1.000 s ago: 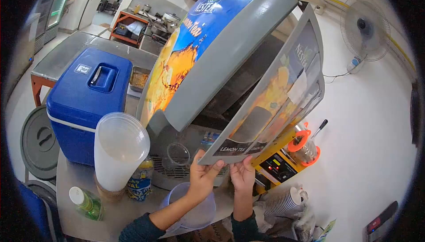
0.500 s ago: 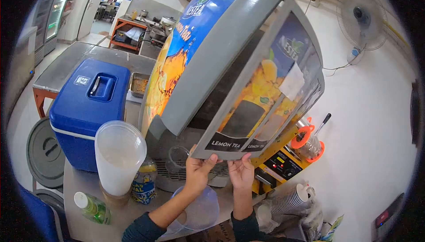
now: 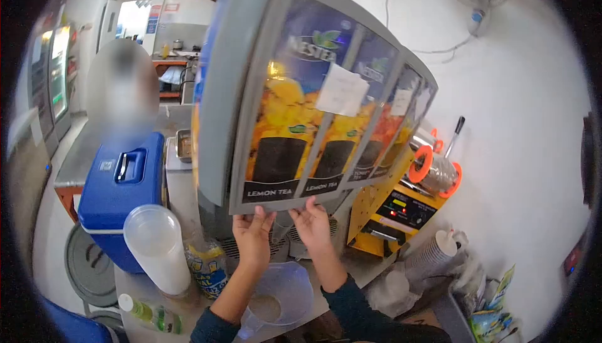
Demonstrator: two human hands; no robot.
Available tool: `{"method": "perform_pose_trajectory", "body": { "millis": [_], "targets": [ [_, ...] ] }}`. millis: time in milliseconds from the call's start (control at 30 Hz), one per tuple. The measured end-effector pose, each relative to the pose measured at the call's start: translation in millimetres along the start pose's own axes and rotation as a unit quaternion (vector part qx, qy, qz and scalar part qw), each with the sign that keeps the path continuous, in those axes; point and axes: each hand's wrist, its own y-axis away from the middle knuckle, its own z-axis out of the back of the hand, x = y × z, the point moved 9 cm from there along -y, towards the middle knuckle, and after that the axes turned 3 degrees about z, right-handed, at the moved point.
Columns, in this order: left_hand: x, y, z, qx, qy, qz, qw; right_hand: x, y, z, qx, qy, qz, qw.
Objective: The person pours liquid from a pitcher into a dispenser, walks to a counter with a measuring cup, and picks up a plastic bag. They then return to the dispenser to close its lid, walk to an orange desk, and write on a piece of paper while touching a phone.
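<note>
The front door panel (image 3: 338,111) of a grey drink dispenser (image 3: 235,61) has tea pictures and paper notes on it and sits nearly flush with the body. My left hand (image 3: 254,236) grips the panel's lower edge near the left corner, thumb on the front, fingers partly behind it. Further right, my right hand (image 3: 312,225) holds the same lower edge with its thumb up. Below my hands a clear plastic pitcher (image 3: 291,293) stands on the counter, partly hidden by my left forearm.
Left of the dispenser are a blue cooler (image 3: 116,199), a stack of clear cups (image 3: 157,249), a plastic bag (image 3: 208,268) and a green bottle (image 3: 150,313). At right are a yellow sealing machine (image 3: 392,217) and stacked cups (image 3: 433,252). A blurred person (image 3: 123,92) stands behind the cooler.
The panel has swung down from a wide gap to nearly closed against the dispenser, my hands moving with it. The view has shifted, and a person now shows at the left.
</note>
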Motion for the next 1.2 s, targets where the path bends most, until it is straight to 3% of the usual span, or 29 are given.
{"method": "perform_pose_trajectory", "body": {
  "millis": [100, 200, 300, 433, 567, 700, 800, 867, 900, 933, 967, 1000, 1033, 1067, 1133, 1200],
  "targets": [
    [5.7, 2.8, 3.3, -0.056, -0.014, 0.027, 0.998, 0.1, 0.5, -0.5, -0.035, -0.002, -0.033, 0.999],
    [-3.8, -6.6, 6.0, -0.045, -0.012, 0.003, 0.999, -2.6, 6.3, -3.7, -0.096, 0.010, -0.107, 0.990],
    [-2.8, -11.4, 5.2, -0.014, -0.018, 0.006, 1.000, -11.9, -15.4, 4.1, 0.000, 0.024, -0.064, 0.998],
    [6.1, -21.4, 14.2, -0.037, -0.052, 0.012, 0.998, -11.6, -17.3, -0.1, -0.071, 0.020, -0.020, 0.997],
    [7.3, -19.2, 12.1, -0.095, -0.073, 0.007, 0.993, -18.9, -24.3, 9.1, -0.070, 0.002, -0.040, 0.997],
    [10.4, -12.6, 4.5, -0.092, -0.077, 0.104, 0.987, -25.1, -25.5, 14.7, -0.072, -0.026, -0.059, 0.995],
    [19.8, 47.6, -25.2, -0.163, -0.203, 0.175, 0.949, -27.6, -25.5, 15.6, -0.071, -0.039, -0.078, 0.994],
    [7.3, 58.9, -118.9, 0.112, -0.307, 0.009, 0.945, -29.7, -27.1, 14.2, -0.070, -0.043, -0.092, 0.992],
    [-12.1, 59.5, -180.3, 0.268, -0.533, -0.140, 0.790, -29.5, -26.5, 14.7, -0.076, -0.041, -0.101, 0.991],
    [-33.9, 70.7, -248.3, 0.291, -0.721, -0.373, 0.506, -29.0, -25.6, 14.9, -0.081, -0.037, -0.110, 0.990],
    [-49.0, 65.4, -291.5, 0.183, -0.741, -0.542, 0.351, -30.0, -25.0, 14.6, -0.074, -0.054, -0.115, 0.989],
    [-49.8, 69.8, -342.3, 0.151, -0.671, -0.694, 0.212, -31.7, -25.6, 15.0, -0.066, -0.070, -0.118, 0.988],
    [-53.5, 32.0, -370.1, 0.170, -0.660, -0.700, 0.213, -33.4, -26.8, 14.1, -0.057, -0.086, -0.119, 0.987],
    [-49.4, 3.5, -395.1, 0.179, -0.614, -0.751, 0.165, -31.2, -26.2, 14.5, -0.074, -0.076, -0.118, 0.987],
    [-35.0, -53.5, -428.6, 0.179, -0.854, -0.434, 0.222, -24.3, -23.2, 15.2, -0.109, -0.054, -0.114, 0.986],
    [-27.1, -102.8, -436.5, 0.215, -0.858, -0.428, 0.188, -25.5, -27.5, 18.4, -0.089, -0.054, -0.113, 0.988]
  ]
}}
